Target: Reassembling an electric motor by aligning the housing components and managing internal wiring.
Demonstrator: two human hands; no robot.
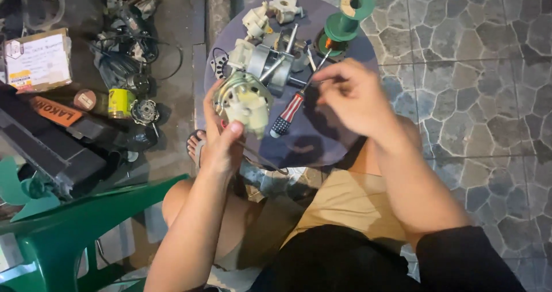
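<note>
Item one: my left hand (221, 139), fingers curled shut around a small motor part (244, 102), a rounded pale cream plastic housing with a wire-cage metal rim, held up just above the near edge of the table (328, 136).

Item two: my right hand (351, 99), fingers pinched together over something thin and dark at the fingertips; I cannot tell what it is. The hand hovers above the table, just right of the screwdriver.

Item three: screwdriver (290, 109), striped red, white and dark handle, slim metal shaft, lying slantwise on the table between my two hands.

Item four: table, round, covered in a dull bluish-purple cloth, set over my knees.

Item five: fan motor (270, 62), grey metal body with a protruding steel shaft, lying on the table beyond the part I hold.

Item six: white plastic pieces (270, 13), blocky and notched, at the far edge of the table.

Item seven: green spool (348, 16), plastic, flanged at both ends, at the table's far right.

Item eight: cardboard box (37, 59), on the floor to the left, well apart.

Item nine: green chair (75, 228), moulded plastic, near my left leg.

Item ten: stone floor (477, 67), irregular grey paving.
</note>
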